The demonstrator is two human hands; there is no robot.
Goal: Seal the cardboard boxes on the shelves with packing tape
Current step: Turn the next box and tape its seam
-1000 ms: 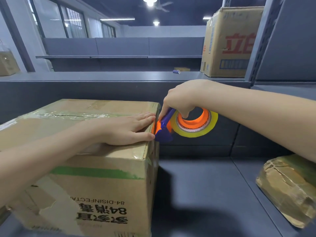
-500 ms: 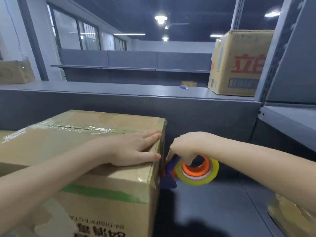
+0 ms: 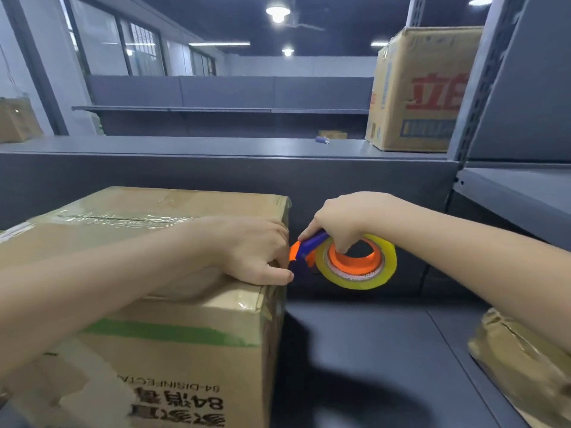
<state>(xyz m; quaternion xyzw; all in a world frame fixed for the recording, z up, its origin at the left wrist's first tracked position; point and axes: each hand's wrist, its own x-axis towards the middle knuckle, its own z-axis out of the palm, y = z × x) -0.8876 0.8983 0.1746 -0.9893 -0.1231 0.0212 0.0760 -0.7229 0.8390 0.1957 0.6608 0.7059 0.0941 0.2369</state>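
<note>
got the grey shelf (image 3: pixel 355 350) with a taped-up cardboard box (image 3: pixel 191 359) sitting at the left, left hand (image 3: pixel 247 251) on its top with fingers curled over the right edge, right hand (image 3: pixel 340 217) just beside that edge gripping the yellow tape roll (image 3: pixel 358 284) through its orange core

Dim room; ceiling lamps (image 3: pixel 277 11) glare overhead; edges bend and blur.
</note>
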